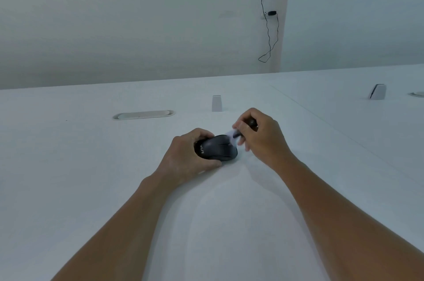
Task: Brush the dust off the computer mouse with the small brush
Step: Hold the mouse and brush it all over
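Note:
A black computer mouse (218,148) with white lettering lies on the white table (91,166) near the middle of the view. My left hand (190,156) grips its near and left side, fingers curled over the back end. My right hand (259,136) is closed around a small brush (234,134) with a dark handle. Its pale bristles are blurred and touch the front right end of the mouse. Most of the handle is hidden inside my fist.
A long oval cable cover (143,115) is set into the table behind the mouse on the left. A small white bracket (216,103) stands just behind my hands, and another bracket (377,91) stands at the far right. Black cables (268,35) hang on the wall.

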